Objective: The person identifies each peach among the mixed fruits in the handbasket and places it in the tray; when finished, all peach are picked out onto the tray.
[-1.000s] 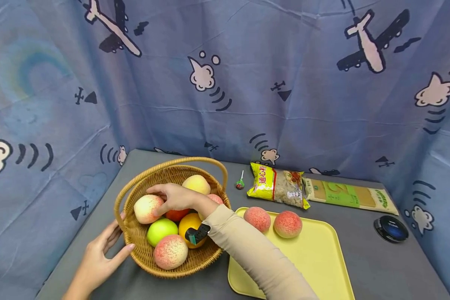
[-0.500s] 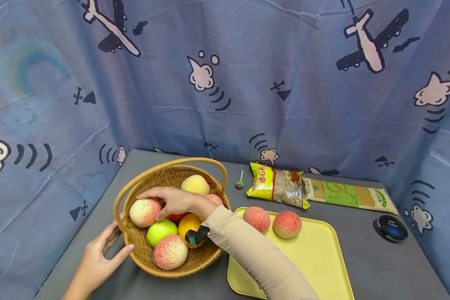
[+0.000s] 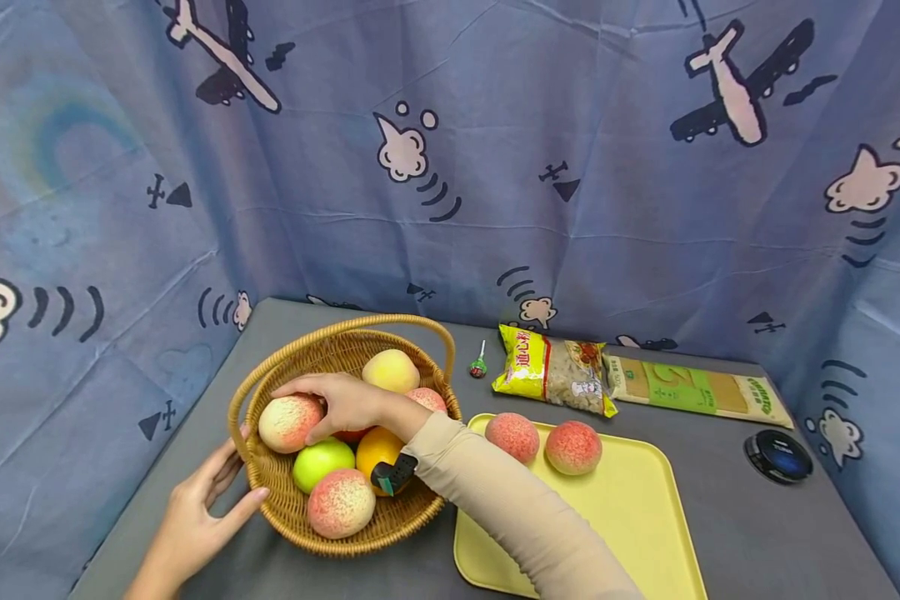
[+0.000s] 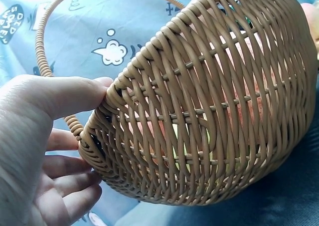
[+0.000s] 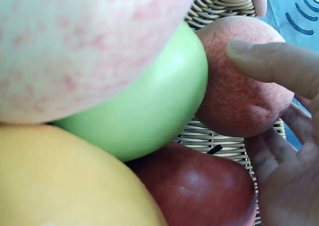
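My right hand (image 3: 345,402) grips a pink-and-cream peach (image 3: 291,422) at the left inside the wicker basket (image 3: 322,546). In the right wrist view the thumb (image 5: 279,61) lies on one side of this peach and the fingers are partly hidden beyond it. My left hand (image 3: 195,521) holds the basket's left side, its thumb (image 4: 79,96) on the rim near the handle's foot. Around the right hand sit a green apple (image 3: 324,465), an orange (image 3: 378,454), a dark red fruit (image 5: 194,186), a yellowish peach (image 3: 392,371) and two more pink peaches, one in front (image 3: 341,504).
A yellow tray (image 3: 622,517) right of the basket bears two red peaches (image 3: 573,447). Behind it lie a lollipop (image 3: 478,365), a yellow pasta bag (image 3: 555,371) and a flat noodle packet (image 3: 697,392). A round dark device (image 3: 778,456) sits far right. The basket handle (image 3: 360,321) arches overhead.
The right hand has shifted the peach slightly left, towards the basket's left wall, then stayed nearly still. The left hand keeps its place on the basket.
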A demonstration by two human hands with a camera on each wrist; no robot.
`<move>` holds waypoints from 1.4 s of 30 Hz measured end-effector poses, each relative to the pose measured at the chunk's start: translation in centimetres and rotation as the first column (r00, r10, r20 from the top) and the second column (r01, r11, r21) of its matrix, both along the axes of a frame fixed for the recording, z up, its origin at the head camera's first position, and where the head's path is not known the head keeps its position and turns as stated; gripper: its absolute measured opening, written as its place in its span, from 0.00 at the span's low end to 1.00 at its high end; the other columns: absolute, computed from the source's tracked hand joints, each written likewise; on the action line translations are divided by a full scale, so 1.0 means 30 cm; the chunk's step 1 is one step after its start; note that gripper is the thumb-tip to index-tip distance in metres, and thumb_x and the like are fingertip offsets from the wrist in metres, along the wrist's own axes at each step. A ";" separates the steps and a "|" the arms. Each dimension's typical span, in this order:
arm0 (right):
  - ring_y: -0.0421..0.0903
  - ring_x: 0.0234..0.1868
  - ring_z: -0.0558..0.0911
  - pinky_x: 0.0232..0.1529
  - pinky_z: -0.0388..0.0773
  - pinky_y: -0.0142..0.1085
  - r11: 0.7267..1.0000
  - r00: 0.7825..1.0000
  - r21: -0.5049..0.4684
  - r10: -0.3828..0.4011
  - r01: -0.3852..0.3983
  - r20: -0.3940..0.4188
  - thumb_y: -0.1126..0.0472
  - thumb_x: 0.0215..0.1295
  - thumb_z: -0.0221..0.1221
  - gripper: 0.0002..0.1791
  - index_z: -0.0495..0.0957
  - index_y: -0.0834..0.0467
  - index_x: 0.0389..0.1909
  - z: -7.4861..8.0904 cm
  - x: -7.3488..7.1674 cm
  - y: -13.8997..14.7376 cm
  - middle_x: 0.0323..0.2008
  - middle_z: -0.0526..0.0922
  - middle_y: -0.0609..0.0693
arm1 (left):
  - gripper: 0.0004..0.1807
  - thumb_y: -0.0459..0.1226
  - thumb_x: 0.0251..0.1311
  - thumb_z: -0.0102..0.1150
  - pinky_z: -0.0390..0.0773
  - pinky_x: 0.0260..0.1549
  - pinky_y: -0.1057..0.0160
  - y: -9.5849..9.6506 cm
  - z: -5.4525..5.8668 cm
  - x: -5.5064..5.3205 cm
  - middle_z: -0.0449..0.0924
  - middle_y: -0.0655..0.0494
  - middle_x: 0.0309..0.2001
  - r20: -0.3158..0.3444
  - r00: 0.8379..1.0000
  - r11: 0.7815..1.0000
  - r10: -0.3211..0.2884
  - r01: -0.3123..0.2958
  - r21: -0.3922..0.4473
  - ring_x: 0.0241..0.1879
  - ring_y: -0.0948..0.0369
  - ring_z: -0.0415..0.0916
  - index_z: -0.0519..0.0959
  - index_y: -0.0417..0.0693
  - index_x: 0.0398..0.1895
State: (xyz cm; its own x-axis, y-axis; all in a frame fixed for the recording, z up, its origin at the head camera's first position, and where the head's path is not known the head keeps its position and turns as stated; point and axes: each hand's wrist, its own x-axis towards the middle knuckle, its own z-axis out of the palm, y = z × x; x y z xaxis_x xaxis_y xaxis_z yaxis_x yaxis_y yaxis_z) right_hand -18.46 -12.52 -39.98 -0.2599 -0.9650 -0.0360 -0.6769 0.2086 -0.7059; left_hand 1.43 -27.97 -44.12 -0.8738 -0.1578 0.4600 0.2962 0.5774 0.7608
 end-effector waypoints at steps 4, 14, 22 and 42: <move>0.36 0.60 0.69 0.59 0.66 0.19 0.999 0.997 -0.035 0.022 -0.025 -0.071 0.59 0.53 0.70 0.37 0.68 0.50 0.65 0.008 -0.003 0.000 0.63 0.71 0.45 | 0.42 0.19 0.42 0.68 0.71 0.53 0.82 -0.001 -0.001 -0.003 0.65 0.74 0.61 -0.021 1.000 1.000 -0.013 0.013 0.008 0.57 0.80 0.67 0.65 0.32 0.66; 0.37 0.55 0.71 0.55 0.71 0.20 0.989 0.999 -0.148 0.002 0.004 0.042 0.59 0.52 0.70 0.37 0.68 0.52 0.65 0.053 -0.005 0.019 0.62 0.69 0.48 | 0.43 0.18 0.42 0.67 0.71 0.53 0.82 -0.001 -0.003 -0.005 0.65 0.71 0.63 -0.032 0.999 0.999 -0.037 0.037 0.012 0.58 0.79 0.67 0.63 0.34 0.67; 0.37 0.54 0.71 0.52 0.73 0.21 0.981 0.999 -0.189 -0.039 0.043 0.030 0.55 0.52 0.70 0.38 0.67 0.51 0.65 0.119 0.005 0.053 0.61 0.70 0.47 | 0.43 0.18 0.43 0.66 0.70 0.54 0.83 -0.004 -0.002 -0.003 0.63 0.70 0.65 -0.015 0.999 0.998 -0.052 0.052 0.021 0.59 0.79 0.66 0.62 0.34 0.68; 0.40 0.61 0.67 0.57 0.74 0.32 0.932 0.982 -0.325 -0.184 0.162 -0.037 0.54 0.48 0.71 0.35 0.73 0.52 0.60 0.193 0.062 0.310 0.60 0.74 0.44 | 0.43 0.20 0.47 0.65 0.68 0.56 0.82 -0.014 -0.003 0.005 0.62 0.52 0.70 0.053 0.997 0.998 -0.052 0.053 -0.018 0.62 0.79 0.63 0.59 0.37 0.70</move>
State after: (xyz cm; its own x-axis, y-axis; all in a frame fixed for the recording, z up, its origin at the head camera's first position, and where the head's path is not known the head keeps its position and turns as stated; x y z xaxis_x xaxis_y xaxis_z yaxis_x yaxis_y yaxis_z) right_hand -16.59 -3.21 -34.18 -0.4154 -0.8625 0.2888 -0.6974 0.0982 -0.7099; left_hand 1.56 -28.39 -44.22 -0.9037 -0.1028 0.4157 0.2863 0.5768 0.7651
